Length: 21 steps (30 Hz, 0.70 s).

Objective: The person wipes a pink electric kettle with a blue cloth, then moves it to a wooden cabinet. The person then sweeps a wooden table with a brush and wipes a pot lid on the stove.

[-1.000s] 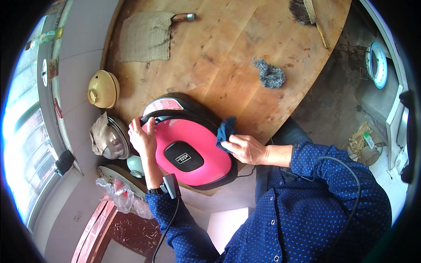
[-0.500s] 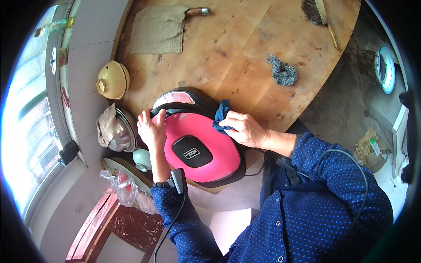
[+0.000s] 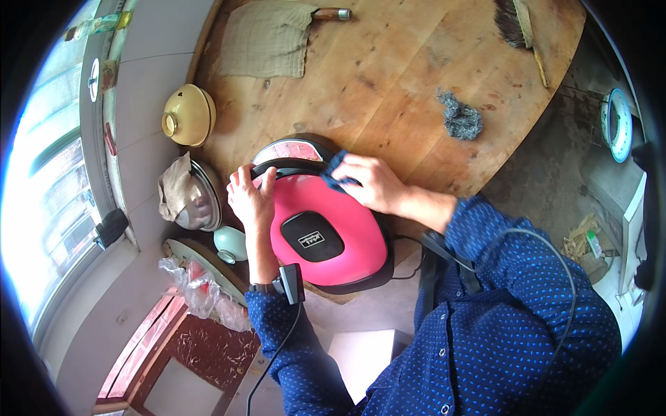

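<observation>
In front of me stands an electric griddle with a glossy pink lid (image 3: 364,229) and a black label panel (image 3: 312,236) in its middle. My left hand (image 3: 253,197) grips the black lid handle (image 3: 288,164) at the far left edge, thumb on the near side. Bunched in the fingers of my right hand (image 3: 374,184) is a dark blue cloth (image 3: 336,173), pressed against the handle's right end. Just beyond the handle, the griddle's curved black rim encloses a shiny, reddish strip (image 3: 284,149). A black cord (image 3: 407,274) comes off the right side.
At the left stand a yellow bowl (image 3: 198,114), a metal bowl (image 3: 201,211) under a brown cloth (image 3: 173,184), and a pale green bowl (image 3: 230,243). A wire scourer (image 3: 461,118), a beige cloth (image 3: 263,41) with a wooden-handled tool (image 3: 331,14), and a brush (image 3: 513,24) lie farther off.
My right hand and the blue cloth have slid left along the handle, closer to my left hand. My left hand keeps its grip. The whole view has shifted slightly.
</observation>
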Available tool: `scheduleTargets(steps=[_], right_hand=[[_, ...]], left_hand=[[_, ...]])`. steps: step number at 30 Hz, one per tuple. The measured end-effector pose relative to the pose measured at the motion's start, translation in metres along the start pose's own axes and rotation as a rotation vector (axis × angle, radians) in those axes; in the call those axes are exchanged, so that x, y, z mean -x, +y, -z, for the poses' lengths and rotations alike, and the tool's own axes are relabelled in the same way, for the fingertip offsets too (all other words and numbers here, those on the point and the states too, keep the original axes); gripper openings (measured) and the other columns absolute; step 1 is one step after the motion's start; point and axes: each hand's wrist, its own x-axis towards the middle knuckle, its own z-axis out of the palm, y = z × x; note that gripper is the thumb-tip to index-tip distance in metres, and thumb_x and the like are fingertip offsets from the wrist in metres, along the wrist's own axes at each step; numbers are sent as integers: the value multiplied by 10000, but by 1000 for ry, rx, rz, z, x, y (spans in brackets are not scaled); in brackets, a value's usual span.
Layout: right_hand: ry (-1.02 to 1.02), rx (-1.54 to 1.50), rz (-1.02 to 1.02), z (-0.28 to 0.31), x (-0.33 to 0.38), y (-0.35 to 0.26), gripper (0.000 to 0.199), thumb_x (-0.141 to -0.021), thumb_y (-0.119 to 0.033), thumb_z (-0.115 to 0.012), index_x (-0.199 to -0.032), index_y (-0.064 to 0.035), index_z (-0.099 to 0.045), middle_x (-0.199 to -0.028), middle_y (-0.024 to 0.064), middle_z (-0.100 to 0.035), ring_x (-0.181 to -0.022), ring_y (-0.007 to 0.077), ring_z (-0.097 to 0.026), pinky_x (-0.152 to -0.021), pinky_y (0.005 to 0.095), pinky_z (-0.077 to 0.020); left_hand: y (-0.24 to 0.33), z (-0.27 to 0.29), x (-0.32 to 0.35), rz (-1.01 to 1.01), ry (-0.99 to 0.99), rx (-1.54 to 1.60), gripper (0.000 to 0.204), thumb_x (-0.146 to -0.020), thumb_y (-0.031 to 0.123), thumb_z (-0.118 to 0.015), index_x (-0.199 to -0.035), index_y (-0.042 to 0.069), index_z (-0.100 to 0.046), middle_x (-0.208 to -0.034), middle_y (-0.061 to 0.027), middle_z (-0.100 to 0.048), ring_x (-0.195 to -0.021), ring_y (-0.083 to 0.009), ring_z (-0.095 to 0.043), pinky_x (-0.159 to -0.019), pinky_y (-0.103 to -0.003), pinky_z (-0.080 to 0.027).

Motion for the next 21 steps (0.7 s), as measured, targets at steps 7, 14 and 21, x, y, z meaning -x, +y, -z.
scheduleTargets(steps=[7, 14, 21], right_hand=[[283, -538, -407, -4, -130, 18, 179, -960, -161, -704, -1097, -48, -728, -967, 87, -762, -862, 198, -721, -754, 358, -570], [-62, 15, -44, -4, -51, 10, 149, -872, -83, -719, -1003, -17, -690, -966, 126, -672, -894, 293, -694, -775, 386, -576], [-103, 131, 114, 39, 63, -27, 236, -842, -99, -764, -1018, -34, -621, -976, 151, -606, -914, 371, -688, -770, 457, -583]], left_hand=[[-3, 1, -1, -3, 0, 32, 573, -917, 581, -752, -1210, 95, -673, -1151, -167, -672, -1102, -404, -626, -944, -524, -505], [-5, 0, 0, 6, 0, 15, 589, -905, 597, -756, -1206, 97, -672, -1174, -168, -669, -1102, -404, -630, -934, -523, -512], [-1, 1, 1, 20, -10, 11, 578, -941, 588, -715, -1222, 86, -662, -1198, -176, -667, -1125, -415, -620, -964, -527, -502]])
